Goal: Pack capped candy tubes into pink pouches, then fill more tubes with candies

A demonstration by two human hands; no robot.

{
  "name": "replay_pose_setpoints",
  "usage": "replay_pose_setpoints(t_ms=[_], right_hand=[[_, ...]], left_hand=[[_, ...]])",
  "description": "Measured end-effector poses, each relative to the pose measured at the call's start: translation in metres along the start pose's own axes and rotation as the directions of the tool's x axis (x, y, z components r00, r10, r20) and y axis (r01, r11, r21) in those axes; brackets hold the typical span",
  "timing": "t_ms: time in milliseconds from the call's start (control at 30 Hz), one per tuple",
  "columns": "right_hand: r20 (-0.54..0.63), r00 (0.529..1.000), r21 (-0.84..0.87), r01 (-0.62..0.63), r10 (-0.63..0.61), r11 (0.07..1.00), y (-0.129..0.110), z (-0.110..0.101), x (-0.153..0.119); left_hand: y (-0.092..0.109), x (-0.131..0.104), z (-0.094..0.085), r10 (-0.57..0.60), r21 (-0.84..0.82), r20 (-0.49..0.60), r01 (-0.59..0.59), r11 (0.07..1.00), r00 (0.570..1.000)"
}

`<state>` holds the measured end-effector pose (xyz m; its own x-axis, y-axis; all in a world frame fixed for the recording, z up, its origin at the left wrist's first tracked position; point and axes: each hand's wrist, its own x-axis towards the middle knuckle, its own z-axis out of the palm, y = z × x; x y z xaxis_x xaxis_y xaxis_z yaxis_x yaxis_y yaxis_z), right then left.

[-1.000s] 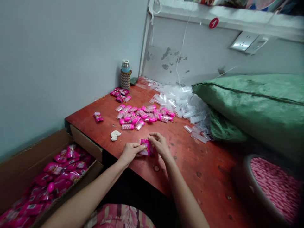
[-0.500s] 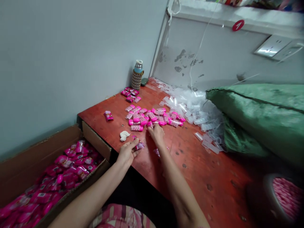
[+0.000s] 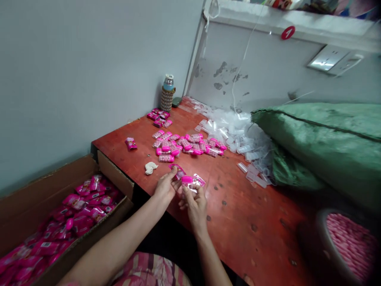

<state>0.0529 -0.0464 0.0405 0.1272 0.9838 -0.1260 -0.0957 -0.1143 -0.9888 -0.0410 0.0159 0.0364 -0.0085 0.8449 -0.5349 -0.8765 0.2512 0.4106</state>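
Observation:
My left hand is closed on a pink printed plastic wrapper near the table's front edge. Close beside it, my right hand grips a small clear bottle with a pink cap, its cap end up. Just behind the right fingers lies another shiny wrapper; whether they touch it I cannot tell. Farther back on the red table is a pile of pink-capped bottles filled with pale pink beads. A crumpled white lump rests left of my left hand.
At the left stands a cardboard box of pink packets. One packet lies near the table's left edge, and several sit by a flask. Clear tubes, a green sack and a tub of pink pieces are to the right.
My right hand has come back from the bottle pile toward my left hand, now holding a bottle. My left hand keeps the wrapper. The view has shifted slightly.

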Motion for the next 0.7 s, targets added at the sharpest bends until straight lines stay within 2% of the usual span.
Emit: replay_pose_setpoints(t_ms=[100, 267, 400, 600, 700], right_hand=[[-0.022, 1.0, 0.047, 0.005, -0.004, 0.999, 0.0, -0.001, 0.003], [0.019, 1.0, 0.136, -0.016, 0.014, 0.991, 0.005, -0.007, 0.007], [-0.001, 1.0, 0.174, 0.007, -0.007, 0.985, 0.007, -0.01, 0.008], [-0.058, 0.994, 0.046, 0.096, -0.094, 0.994, 0.01, -0.011, 0.007], [-0.036, 0.996, 0.09, 0.084, -0.081, 0.992, 0.011, -0.012, 0.009]], left_hand=[[-0.009, -0.008, 0.006, 0.015, 0.052, 0.088, -0.02, 0.998, 0.996], [-0.014, -0.018, 0.01, 0.036, 0.209, 0.185, -0.075, 0.975, 0.982], [-0.014, -0.018, 0.01, -0.018, 0.309, 0.281, -0.073, 0.948, 0.959], [-0.016, -0.016, 0.01, -0.075, 0.392, 0.328, -0.063, 0.918, 0.942], [-0.015, -0.016, 0.01, -0.115, 0.453, 0.344, -0.057, 0.89, 0.932]])
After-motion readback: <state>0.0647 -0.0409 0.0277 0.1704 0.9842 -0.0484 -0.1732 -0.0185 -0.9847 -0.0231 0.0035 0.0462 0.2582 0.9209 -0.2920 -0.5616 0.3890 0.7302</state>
